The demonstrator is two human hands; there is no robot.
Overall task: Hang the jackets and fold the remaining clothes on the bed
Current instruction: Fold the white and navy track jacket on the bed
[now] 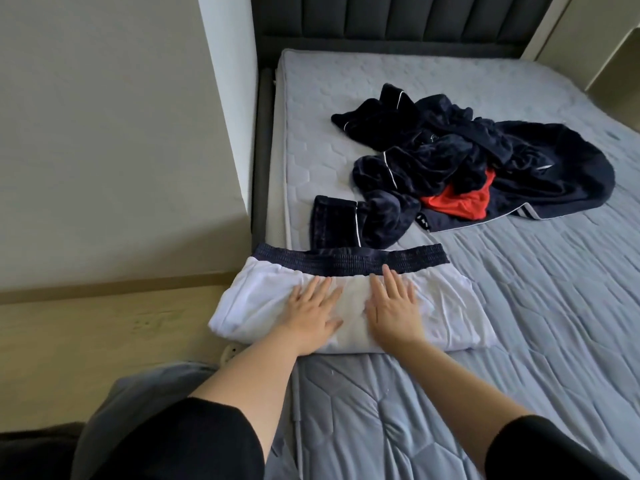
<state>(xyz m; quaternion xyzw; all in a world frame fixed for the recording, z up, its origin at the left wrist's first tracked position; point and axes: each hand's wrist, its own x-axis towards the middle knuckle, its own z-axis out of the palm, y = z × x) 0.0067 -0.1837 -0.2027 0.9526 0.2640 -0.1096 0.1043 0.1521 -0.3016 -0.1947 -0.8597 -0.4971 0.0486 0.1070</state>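
A folded white garment point(446, 306) with a navy elastic waistband lies at the near left edge of the grey mattress point(519, 341). Its left end overhangs the mattress edge. My left hand point(311, 313) and my right hand point(393, 306) rest flat on it side by side, fingers spread, palms down. Beyond it, mid-bed, sits a crumpled heap of navy fleece clothes point(450, 157) with white piping. A red garment point(460, 202) pokes out from under the heap.
A dark padded headboard point(398, 19) stands at the far end. A beige wall and ledge point(104, 168) run along the bed's left side. A folded navy piece point(334, 223) lies just behind the white garment. Bare mattress stretches to the right.
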